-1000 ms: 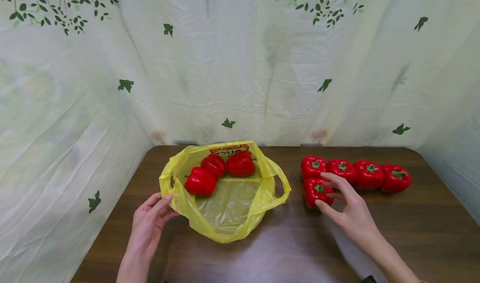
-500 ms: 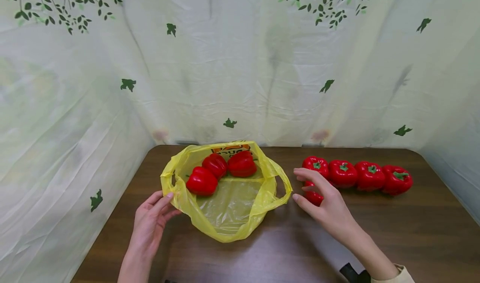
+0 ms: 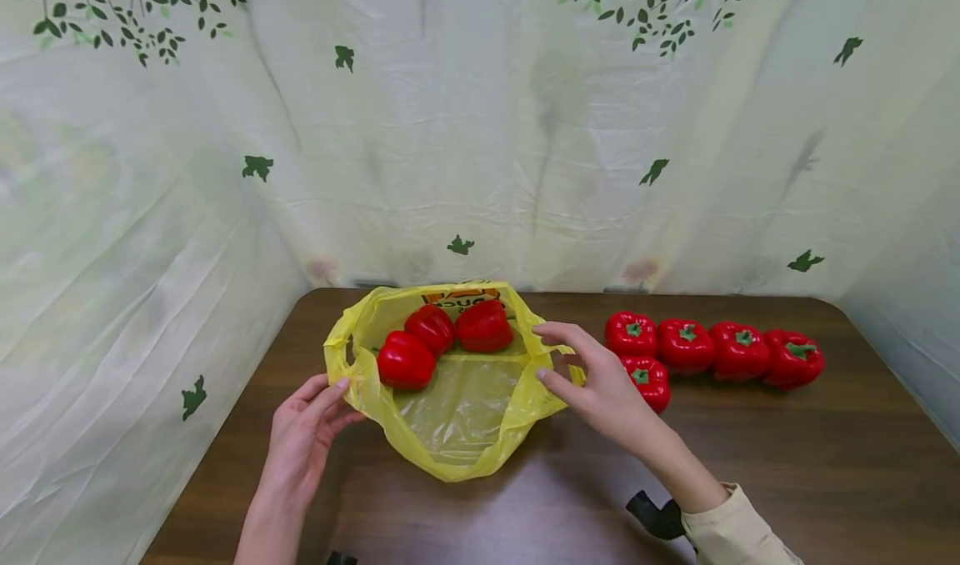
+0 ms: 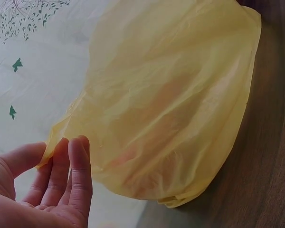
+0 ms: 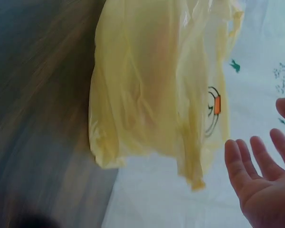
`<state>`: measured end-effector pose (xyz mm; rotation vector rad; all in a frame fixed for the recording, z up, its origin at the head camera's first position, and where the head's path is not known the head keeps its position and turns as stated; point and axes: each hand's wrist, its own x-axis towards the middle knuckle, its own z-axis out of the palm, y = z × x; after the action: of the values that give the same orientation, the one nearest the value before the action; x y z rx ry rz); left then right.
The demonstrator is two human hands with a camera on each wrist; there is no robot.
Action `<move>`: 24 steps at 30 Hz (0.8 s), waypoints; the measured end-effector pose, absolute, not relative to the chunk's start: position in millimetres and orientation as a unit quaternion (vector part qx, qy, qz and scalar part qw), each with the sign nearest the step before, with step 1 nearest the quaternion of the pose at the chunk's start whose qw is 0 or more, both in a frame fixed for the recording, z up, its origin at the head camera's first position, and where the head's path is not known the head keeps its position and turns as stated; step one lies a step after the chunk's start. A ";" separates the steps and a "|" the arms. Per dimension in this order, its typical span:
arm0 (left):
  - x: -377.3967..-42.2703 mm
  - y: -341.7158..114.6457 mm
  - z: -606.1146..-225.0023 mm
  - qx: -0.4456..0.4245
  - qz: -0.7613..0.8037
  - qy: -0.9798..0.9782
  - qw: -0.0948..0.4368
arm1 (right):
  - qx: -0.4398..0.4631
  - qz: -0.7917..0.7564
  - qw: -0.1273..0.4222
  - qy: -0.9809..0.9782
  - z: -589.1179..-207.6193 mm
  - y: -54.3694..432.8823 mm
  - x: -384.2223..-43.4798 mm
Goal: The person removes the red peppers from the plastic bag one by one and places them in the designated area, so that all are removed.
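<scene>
Your left hand [image 3: 303, 440] pinches the yellow bag [image 3: 459, 411] at its left rim. Your right hand [image 3: 600, 386], fingers loosely spread and holding nothing, has swung left from the near pepper [image 3: 651, 380] to the bag's right side; contact is hard to judge. Three peppers [image 3: 430, 331] sit inside, leaving room nearside. Four more peppers [image 3: 712, 350] line the table's [image 3: 750, 465] far edge.

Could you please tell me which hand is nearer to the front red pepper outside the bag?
Right. The right hand is just left of that pepper, by the right side of the yellow bag; the left hand is farther away, pinching the bag's left edge.
</scene>
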<state>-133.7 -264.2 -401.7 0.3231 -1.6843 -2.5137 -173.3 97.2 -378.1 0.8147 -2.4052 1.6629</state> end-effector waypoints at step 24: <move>-131.7 -263.7 -401.8 0.119 -0.818 -0.561 0.042 | 0.247 0.458 -0.022 -0.854 -413.7 37.0 -242.9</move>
<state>-131.7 -263.7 -401.8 0.3632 -1.7170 -2.5043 -242.9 37.0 -413.7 0.7881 -2.7196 1.4583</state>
